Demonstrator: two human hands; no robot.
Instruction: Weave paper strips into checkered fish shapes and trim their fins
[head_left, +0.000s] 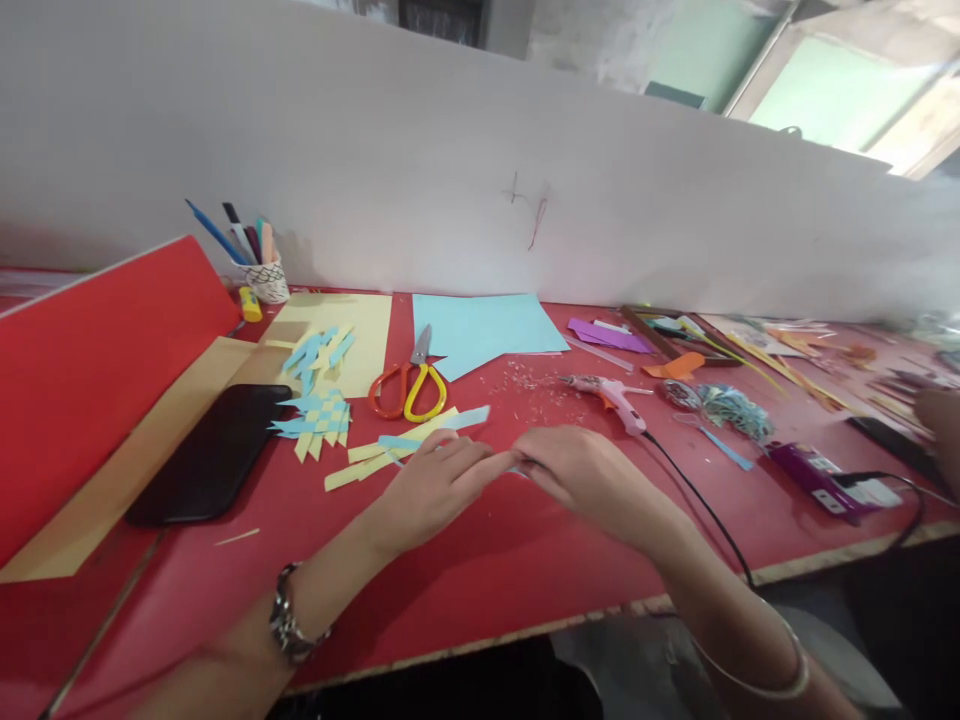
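Note:
My left hand [454,478] and my right hand [581,472] meet over the red table, fingertips pinched close together. A small pale-blue sliver, apparently a paper strip [516,471], shows between them; most of it is hidden by the fingers. Just beyond my left hand lie loose yellow strips [349,478] and blue strips [469,418]. Woven pieces of yellow and blue paper [322,415] sit farther left. Scissors [421,375] with one red-orange and one yellow handle lie behind the strips. Past my right hand is a pink glue gun [611,395] with a black cord.
Left are a black phone [214,455], a red board [112,350] and a pen cup [266,278]. Blue sheets [480,325] and a yellow sheet [367,320] lie by the white partition [420,150]. A purple power strip [821,480] and another person's hand [937,420] are right.

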